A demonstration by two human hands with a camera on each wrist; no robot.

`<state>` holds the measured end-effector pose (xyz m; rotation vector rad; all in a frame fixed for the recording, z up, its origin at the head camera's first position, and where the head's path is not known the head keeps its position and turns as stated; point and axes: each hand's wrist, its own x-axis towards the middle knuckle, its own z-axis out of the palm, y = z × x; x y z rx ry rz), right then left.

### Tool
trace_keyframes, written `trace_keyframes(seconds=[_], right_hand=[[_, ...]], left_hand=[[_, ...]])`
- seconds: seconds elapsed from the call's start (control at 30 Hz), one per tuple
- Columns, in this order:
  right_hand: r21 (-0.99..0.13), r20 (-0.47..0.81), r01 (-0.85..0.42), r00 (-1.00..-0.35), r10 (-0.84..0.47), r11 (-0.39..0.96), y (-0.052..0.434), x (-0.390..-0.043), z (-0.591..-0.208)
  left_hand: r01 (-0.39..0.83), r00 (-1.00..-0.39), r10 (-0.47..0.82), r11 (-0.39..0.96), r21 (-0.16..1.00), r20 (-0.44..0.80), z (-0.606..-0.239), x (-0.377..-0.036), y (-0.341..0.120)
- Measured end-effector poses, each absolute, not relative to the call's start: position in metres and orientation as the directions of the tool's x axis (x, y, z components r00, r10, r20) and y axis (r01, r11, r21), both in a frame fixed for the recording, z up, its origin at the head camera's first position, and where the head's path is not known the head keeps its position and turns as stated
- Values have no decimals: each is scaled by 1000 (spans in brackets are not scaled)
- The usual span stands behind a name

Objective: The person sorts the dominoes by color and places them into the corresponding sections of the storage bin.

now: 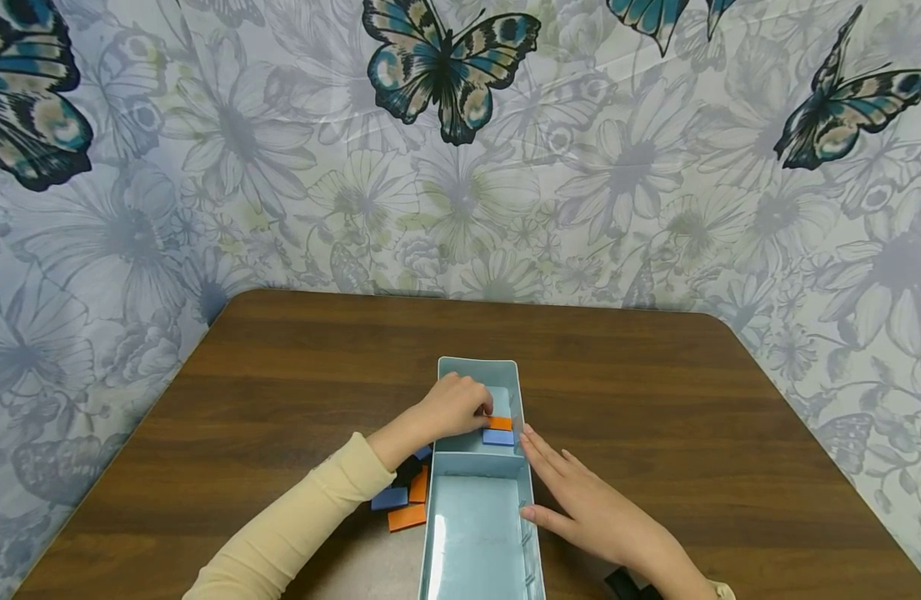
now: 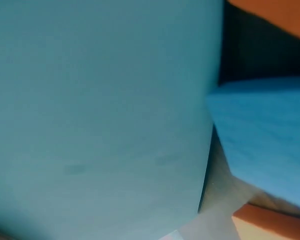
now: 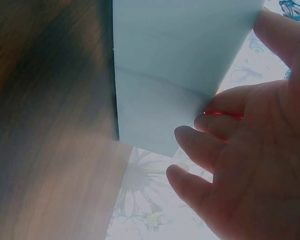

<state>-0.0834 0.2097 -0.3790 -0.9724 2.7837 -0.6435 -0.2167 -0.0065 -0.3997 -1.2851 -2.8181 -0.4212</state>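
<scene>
Lettering none legible; left hand (image 1: 454, 408) pinches flat orange block (image 1: 499, 423) at centre frame inside pale-blue tray (image 1: 514, 379); right hand (image 1: 580, 500) lies flat, fingers straight, against tray wall.

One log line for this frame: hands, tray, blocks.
left hand: holds orange block in far compartment | right hand: flat against tray side | blue block: inside | loose blocks: table, left of tray
</scene>
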Motion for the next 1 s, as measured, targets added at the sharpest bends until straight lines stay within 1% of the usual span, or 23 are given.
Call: trace_keyframes(seconds=[0.2, 0.43, 0.7, 1.0], right_hand=[[-436, 22, -563, -786, -618, 702, 210, -83, -379], [-431, 20, -564, -786, -618, 704, 210, -83, -379], [-435, 3, -552, -791, -612, 711, 210, -83, -378], [-433, 1, -550, -793, -610, 714, 210, -83, -377]], left_hand=[[737, -666, 735, 621, 267, 130, -400, -217, -6], [770, -630, 753, 575, 275, 188, -399, -217, -7], [757, -643, 754, 598, 263, 136, -400, -218, -7], [756, -639, 758, 588, 288, 132, -398, -217, -8]])
